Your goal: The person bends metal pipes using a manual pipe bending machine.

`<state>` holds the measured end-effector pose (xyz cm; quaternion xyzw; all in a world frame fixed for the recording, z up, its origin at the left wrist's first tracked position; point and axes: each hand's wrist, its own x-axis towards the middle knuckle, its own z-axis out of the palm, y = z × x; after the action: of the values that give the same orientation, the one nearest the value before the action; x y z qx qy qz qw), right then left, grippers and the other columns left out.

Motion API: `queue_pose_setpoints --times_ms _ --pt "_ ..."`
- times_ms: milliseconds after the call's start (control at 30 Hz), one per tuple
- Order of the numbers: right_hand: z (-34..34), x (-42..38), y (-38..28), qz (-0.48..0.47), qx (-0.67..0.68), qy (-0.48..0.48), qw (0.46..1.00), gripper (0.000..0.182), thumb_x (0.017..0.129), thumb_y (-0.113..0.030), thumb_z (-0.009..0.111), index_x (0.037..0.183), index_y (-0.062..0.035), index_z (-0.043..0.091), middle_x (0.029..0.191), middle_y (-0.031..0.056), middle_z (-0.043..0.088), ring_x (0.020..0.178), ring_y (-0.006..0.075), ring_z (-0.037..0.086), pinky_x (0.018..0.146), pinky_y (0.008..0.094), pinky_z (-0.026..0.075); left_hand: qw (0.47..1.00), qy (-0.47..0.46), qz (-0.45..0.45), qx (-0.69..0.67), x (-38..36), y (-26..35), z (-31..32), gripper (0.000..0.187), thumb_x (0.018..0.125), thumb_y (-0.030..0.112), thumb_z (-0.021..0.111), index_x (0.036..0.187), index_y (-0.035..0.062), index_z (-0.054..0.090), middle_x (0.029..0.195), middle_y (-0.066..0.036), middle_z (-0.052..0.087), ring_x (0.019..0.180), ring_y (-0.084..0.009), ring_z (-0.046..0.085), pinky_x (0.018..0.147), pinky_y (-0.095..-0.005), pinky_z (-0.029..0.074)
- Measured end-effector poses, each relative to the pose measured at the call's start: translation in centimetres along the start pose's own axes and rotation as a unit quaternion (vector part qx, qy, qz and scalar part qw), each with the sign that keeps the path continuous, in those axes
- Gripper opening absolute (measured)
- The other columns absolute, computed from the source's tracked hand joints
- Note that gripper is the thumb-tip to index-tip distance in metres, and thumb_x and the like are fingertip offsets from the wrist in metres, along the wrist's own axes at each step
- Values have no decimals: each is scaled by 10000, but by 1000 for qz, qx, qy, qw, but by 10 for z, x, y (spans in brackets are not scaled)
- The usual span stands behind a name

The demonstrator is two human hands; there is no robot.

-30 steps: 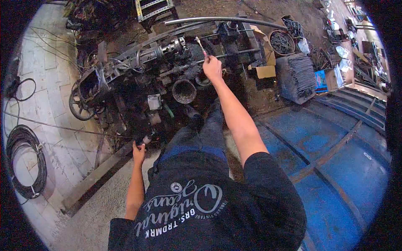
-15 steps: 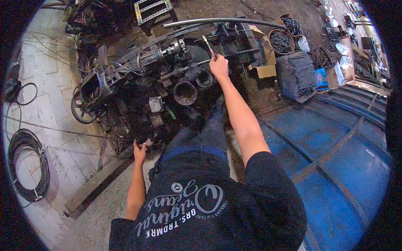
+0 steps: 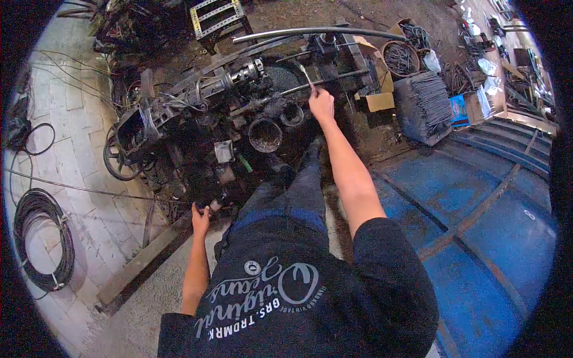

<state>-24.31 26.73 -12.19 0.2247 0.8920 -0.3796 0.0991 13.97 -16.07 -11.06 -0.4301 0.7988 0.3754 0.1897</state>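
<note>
My right hand (image 3: 322, 104) is closed on the handle of a thin brush-like tool (image 3: 306, 76), whose pale tip points up and away over the right part of a greasy machine (image 3: 203, 89). Just left of that hand, a metal rod (image 3: 295, 89) crosses the machine. Two round containers, the larger one (image 3: 265, 135) with dark bits inside, sit below the rod. My left hand (image 3: 201, 218) is at the machine's near left end, thumb and fingers apart, beside a small pale knob-like part (image 3: 216, 204); whether it touches that part is unclear.
A long pipe (image 3: 316, 29) lies behind the machine. To the right are a cardboard box (image 3: 379, 101), a basket of metal pieces (image 3: 400, 58), a bin of rods (image 3: 422, 107) and blue metal panels (image 3: 453, 191). Coiled cable (image 3: 64, 238) lies at left, near a beam (image 3: 146, 256).
My right hand has moved slightly right and nearer to me, and the tool's tip has shifted right and down. My left hand has hardly moved.
</note>
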Motion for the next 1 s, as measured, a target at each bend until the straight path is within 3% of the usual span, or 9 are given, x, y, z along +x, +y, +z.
queue_pose_setpoints --times_ms 167,267,333,433,633,800,900,967,1000 --pt "42 11 56 -27 27 77 996 293 924 -278 478 916 -27 628 730 192 640 663 378 616 590 477 469 997 0 5 77 11 -18 -3 761 871 306 625 1449 26 217 1116 -184 569 939 -265 616 864 -358 460" --pt "27 6 7 241 551 -217 769 255 957 -255 441 735 -132 467 510 -69 256 385 63 209 362 238 145 995 -2 4 95 19 -34 -5 754 872 301 627 1449 28 226 1267 -227 489 1038 -291 586 905 -365 454" --pt "24 14 -14 270 625 -250 688 253 957 -241 418 745 -118 481 501 -69 261 375 77 231 349 242 168 997 -9 -18 78 20 -28 -8 747 874 291 628 1448 26 230 1326 -240 445 1077 -296 569 915 -362 454" --pt "32 30 -26 297 701 -258 595 225 952 -216 403 766 -112 478 501 -68 244 380 70 218 343 234 161 999 -21 6 -34 2 8 -13 739 888 224 624 1454 15 198 1027 -144 573 869 -212 619 776 -341 501" --pt "38 37 -29 326 736 -304 510 195 938 -234 366 786 -153 458 521 -62 246 402 79 205 353 241 151 998 23 48 27 -7 29 -16 783 872 266 645 1450 0 187 891 -90 589 721 -177 629 704 -302 487" --pt "51 18 -28 303 675 -363 567 193 930 -239 373 787 -134 448 533 -67 209 418 57 192 356 222 131 999 -25 40 9 15 -10 -16 805 864 292 654 1447 -3 183 873 -80 605 715 -168 639 689 -293 492" --pt "55 3 -23 245 591 -413 648 238 918 -233 420 783 -76 538 503 -1 402 404 151 392 361 282 291 999 -22 28 1 15 -11 -16 797 872 278 650 1448 -2 176 864 -78 601 705 -161 630 674 -286 492" --pt "60 -13 -33 25 224 -54 973 300 910 -241 466 818 -3 624 651 168 619 592 338 611 530 409 473 998 -36 27 -34 12 -7 -18 783 881 254 641 1452 4 168 850 -76 593 690 -156 620 668 -281 490" --pt "49 -16 -43 25 226 -54 972 300 910 -241 466 818 -3 624 651 168 619 592 338 611 530 409 473 998 -35 28 -33 13 -8 -19 783 881 254 641 1452 4 168 850 -76 593 690 -156 620 668 -281 490"
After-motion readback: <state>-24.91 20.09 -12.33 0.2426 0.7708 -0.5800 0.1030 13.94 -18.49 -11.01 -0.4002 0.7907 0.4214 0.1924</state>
